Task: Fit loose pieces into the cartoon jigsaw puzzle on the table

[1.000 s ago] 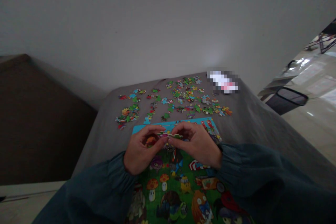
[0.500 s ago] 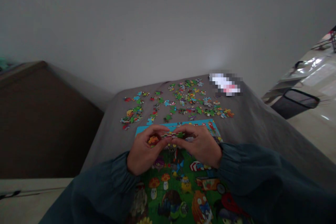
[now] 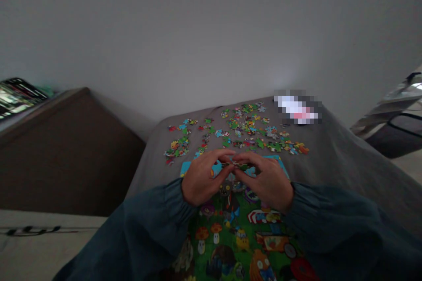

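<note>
Both hands meet just above the far part of a colourful cartoon picture sheet (image 3: 227, 224), green with a blue far edge. My left hand (image 3: 206, 178) pinches the left end of some small jigsaw puzzle pieces (image 3: 240, 166) between thumb and fingers. On their right end, my right hand (image 3: 267, 180) is closed in the same way. The pieces are seen nearly edge-on and the fingers cover much of them, so how they join cannot be made out. Beyond the hands, many loose puzzle pieces (image 3: 239, 127) lie scattered on a grey cloth.
The grey cloth (image 3: 332, 162) covers the surface up to the pale wall (image 3: 198, 39). A lit, blurred-out phone-like object (image 3: 296, 109) lies at the far right corner. To the left stands a brown cabinet (image 3: 66, 153) with a dark screen device (image 3: 21, 94) on top.
The view has swung left, so everything sits further right. Both hands stay closed on the puzzle pieces, which now appear tilted more edge-on.
</note>
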`<state>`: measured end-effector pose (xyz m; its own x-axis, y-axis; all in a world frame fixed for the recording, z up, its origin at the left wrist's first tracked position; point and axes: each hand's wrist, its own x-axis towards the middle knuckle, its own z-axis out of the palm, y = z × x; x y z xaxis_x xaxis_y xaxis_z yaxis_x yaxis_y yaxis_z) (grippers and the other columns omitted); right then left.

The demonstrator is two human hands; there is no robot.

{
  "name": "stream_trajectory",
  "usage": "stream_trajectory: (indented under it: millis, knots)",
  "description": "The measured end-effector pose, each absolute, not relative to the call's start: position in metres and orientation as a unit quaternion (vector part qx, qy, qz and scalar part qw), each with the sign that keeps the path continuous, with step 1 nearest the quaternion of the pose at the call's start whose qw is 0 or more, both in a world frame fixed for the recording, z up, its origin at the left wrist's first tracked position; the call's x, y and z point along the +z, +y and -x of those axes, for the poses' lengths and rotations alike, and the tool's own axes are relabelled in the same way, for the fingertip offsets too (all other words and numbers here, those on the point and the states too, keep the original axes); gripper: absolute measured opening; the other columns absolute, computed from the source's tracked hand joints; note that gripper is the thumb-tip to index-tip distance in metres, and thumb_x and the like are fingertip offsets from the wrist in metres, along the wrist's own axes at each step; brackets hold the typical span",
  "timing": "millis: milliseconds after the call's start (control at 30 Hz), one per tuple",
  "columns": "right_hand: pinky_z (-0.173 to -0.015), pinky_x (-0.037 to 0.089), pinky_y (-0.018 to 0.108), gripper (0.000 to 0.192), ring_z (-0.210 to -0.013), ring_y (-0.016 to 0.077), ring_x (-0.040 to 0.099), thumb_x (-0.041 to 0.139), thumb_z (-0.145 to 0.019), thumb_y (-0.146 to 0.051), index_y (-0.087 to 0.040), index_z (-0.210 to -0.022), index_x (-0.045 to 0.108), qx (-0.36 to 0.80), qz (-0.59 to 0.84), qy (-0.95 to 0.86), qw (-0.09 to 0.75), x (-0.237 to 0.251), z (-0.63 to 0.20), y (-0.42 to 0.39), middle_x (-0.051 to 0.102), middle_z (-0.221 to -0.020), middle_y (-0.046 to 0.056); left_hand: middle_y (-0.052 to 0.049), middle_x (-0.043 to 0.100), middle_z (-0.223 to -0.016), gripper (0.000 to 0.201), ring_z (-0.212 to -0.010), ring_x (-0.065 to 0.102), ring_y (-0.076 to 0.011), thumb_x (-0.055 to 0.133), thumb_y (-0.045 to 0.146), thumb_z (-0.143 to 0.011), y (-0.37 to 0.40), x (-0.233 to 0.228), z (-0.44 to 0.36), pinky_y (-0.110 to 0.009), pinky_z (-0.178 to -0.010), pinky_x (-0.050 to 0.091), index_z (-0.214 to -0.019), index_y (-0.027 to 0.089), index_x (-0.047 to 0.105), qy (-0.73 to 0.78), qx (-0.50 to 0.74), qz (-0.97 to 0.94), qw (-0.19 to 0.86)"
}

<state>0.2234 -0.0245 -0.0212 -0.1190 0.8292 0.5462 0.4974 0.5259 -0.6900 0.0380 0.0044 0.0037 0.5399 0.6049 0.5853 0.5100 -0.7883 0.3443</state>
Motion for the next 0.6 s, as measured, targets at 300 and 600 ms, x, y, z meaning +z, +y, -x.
stream_trajectory:
  millis: [300, 600]
  knots:
    - [-0.063, 0.057, 0.025, 0.006, -0.070, 0.0183, 0.075, 0.064, -0.091, -0.017, -0.020, -0.090, 0.069, 0.032, 0.455, -0.788, 0.414, -0.021, -0.227, -0.027, 0.078, -0.082, 0.001, -0.001, 0.078, -0.093, 0.012, -0.083, 0.072, -0.0163, 0.058, 0.022, -0.099, -0.001, -0.012, -0.040, -0.029, -0.075, 0.049, -0.108, 0.020, 0.064, 0.283, 0.387, -0.877, -0.031]
    - [-0.070, 0.060, 0.023, 0.016, -0.075, 0.0166, 0.076, 0.062, -0.088, -0.013, -0.018, -0.101, 0.070, 0.058, 0.471, -0.787, 0.394, -0.015, -0.223, -0.033, 0.079, -0.088, 0.000, -0.001, 0.076, -0.095, 0.022, -0.085, 0.070, -0.0140, 0.042, 0.021, -0.105, -0.006, -0.014, -0.037, -0.029, -0.075, 0.049, -0.114, 0.021, 0.062, 0.252, 0.357, -0.895, -0.095]
